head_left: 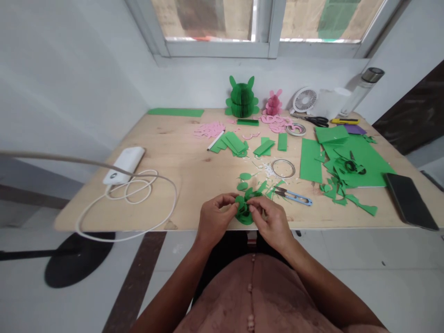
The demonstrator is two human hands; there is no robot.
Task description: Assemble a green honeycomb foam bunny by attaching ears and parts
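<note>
At the table's front edge my left hand (218,212) and my right hand (272,217) both pinch a small green paper craft (244,217) with rounded, layered pieces. My fingertips hide part of it. Just beyond it lie two loose green paper ovals (245,176). To the right of my right hand are blue thread snips (294,196), with green scraps by their blades. A roll of tape (283,169) lies flat behind the snips, next to white paper bits.
A finished green paper figure (242,97) and a smaller pink one (274,103) stand at the back. Green sheets (367,162) and a phone (411,201) lie right. A white power bank (124,165) with a looping cable sits left. Black scissors (314,120) lie far right.
</note>
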